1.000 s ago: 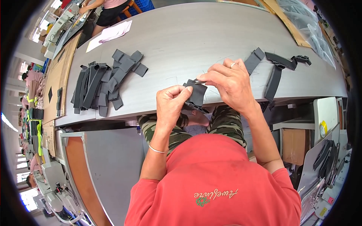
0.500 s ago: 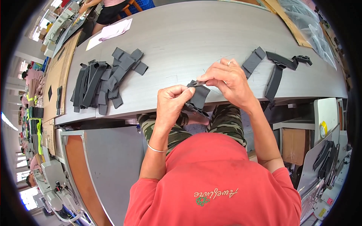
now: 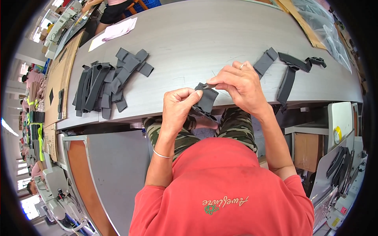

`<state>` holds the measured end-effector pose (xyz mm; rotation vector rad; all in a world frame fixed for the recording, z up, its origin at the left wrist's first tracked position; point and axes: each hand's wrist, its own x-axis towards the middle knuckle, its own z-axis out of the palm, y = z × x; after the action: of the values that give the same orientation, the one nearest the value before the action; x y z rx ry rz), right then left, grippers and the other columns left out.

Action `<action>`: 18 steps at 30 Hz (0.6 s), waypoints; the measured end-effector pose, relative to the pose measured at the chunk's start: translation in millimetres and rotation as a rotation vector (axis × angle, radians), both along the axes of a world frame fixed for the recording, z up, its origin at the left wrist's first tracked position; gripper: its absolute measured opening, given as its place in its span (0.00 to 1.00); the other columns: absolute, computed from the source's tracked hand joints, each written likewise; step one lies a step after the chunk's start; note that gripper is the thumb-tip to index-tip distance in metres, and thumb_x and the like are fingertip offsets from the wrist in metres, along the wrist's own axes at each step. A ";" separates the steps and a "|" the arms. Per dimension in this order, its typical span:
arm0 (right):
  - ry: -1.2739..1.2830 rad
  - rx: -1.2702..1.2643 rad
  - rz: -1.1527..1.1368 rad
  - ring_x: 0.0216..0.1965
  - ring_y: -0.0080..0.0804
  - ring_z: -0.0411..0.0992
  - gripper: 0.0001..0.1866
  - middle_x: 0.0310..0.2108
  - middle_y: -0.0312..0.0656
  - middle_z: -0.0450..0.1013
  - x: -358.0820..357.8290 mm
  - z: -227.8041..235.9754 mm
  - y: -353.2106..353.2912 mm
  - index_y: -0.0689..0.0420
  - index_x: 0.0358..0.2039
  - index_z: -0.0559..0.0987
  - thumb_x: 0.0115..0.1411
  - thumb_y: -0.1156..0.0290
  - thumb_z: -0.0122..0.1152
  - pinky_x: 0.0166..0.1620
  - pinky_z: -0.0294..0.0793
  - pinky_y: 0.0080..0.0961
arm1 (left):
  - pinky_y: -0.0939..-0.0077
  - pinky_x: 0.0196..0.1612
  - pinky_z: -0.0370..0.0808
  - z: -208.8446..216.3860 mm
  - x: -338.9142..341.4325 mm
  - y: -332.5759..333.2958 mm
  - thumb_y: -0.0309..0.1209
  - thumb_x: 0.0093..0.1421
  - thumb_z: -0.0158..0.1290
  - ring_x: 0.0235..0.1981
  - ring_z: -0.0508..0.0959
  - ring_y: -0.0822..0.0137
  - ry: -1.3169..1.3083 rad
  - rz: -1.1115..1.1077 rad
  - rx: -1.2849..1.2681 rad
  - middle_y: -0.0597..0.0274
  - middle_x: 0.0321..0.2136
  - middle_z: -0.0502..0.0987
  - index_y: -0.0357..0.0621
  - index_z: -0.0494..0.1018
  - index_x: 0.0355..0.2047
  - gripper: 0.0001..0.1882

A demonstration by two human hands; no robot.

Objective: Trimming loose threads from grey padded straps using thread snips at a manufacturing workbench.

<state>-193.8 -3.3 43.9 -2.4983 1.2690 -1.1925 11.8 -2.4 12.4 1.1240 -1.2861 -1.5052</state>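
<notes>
"Where's that dark fabric piece (image 3: 206, 101)?"

"Right before me, at the near edge of the tabletop (image 3: 197, 43). My left hand (image 3: 177, 105) pinches it between thumb and finger; my right hand (image 3: 241, 87) grips a small dark item (image 3: 210, 86) at its far end, too covered to tell what."

"And the surface?"

"Pale grey, with stray threads (image 3: 179, 78). Dark strips heap up left (image 3: 94, 87), others lie right (image 3: 286, 84); papers (image 3: 120, 29) sit far left."

"The room?"

"Cardboard (image 3: 59, 84) along the left, a sewing machine (image 3: 60, 33) and a co-worker (image 3: 114, 11) far left, clear plastic (image 3: 321, 23) far right."
</notes>
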 end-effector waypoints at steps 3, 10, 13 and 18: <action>0.004 0.011 -0.036 0.22 0.29 0.60 0.10 0.22 0.29 0.72 -1.2 -0.4 2.2 0.50 0.32 0.82 0.48 0.78 0.63 0.32 0.54 0.25 | 0.85 0.20 0.56 -1.4 0.5 0.4 0.30 0.57 0.58 0.18 0.61 0.85 0.011 0.009 -0.005 0.77 0.14 0.68 0.37 0.77 0.19 0.12; -0.502 0.419 -0.068 0.30 0.26 0.71 0.08 0.29 0.36 0.77 -9.4 -7.9 18.1 0.57 0.35 0.82 0.55 0.76 0.58 0.37 0.68 0.22 | 0.86 0.21 0.56 4.5 -2.5 0.1 0.28 0.57 0.57 0.18 0.62 0.85 0.121 0.096 -0.009 0.76 0.16 0.69 0.37 0.76 0.18 0.11; -0.535 0.600 -0.023 0.32 0.23 0.72 0.09 0.31 0.39 0.78 -11.9 -11.0 21.2 0.61 0.37 0.81 0.57 0.75 0.56 0.38 0.70 0.20 | 0.87 0.21 0.55 9.6 -4.1 1.7 0.27 0.57 0.57 0.19 0.61 0.85 0.206 0.097 0.067 0.77 0.16 0.69 0.38 0.76 0.18 0.11; -0.515 0.671 0.018 0.37 0.21 0.71 0.09 0.35 0.37 0.77 -9.0 -9.8 22.6 0.63 0.39 0.79 0.59 0.77 0.55 0.41 0.69 0.19 | 0.85 0.20 0.51 4.2 -2.7 -1.9 0.27 0.57 0.57 0.18 0.58 0.86 0.102 0.118 -0.012 0.79 0.15 0.65 0.39 0.73 0.16 0.12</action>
<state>-202.8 19.3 34.0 -1.5992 1.2232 -1.0680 9.0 -4.3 16.6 1.0827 -1.1387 -1.4463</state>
